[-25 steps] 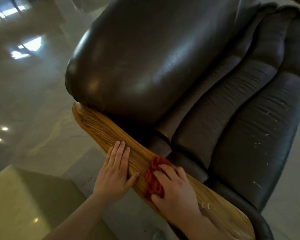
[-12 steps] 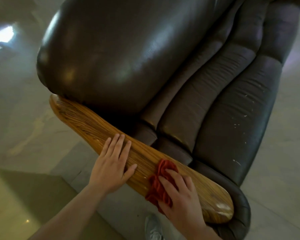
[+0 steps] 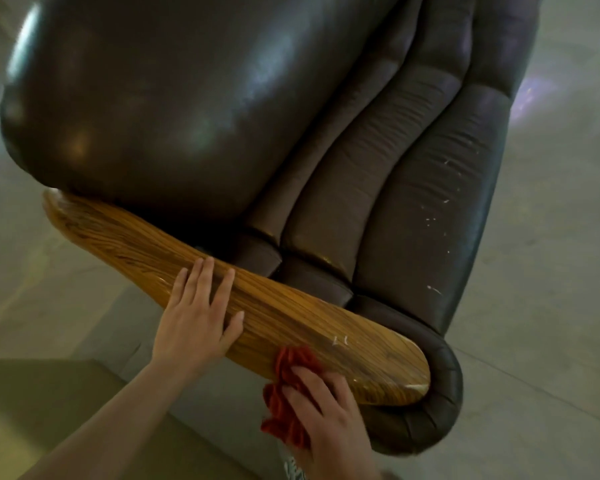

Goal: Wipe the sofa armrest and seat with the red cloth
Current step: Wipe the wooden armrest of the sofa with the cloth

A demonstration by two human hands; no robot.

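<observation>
- Two hands work a sofa's (image 3: 187, 98) wooden armrest (image 3: 291, 317).
- Midway along it, the left hand (image 3: 196, 327) lies flat, fingers spread.
- Near the rounded end, the right hand (image 3: 329, 417), fingers laid out, presses the bunched red cloth (image 3: 284, 407) against the armrest's near edge.

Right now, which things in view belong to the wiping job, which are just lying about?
Job: crumpled red cloth, glossy wooden armrest, dark brown leather seat, right hand pressing the cloth, left hand flat on the armrest.
Lying about: olive-green block, grey floor.
</observation>
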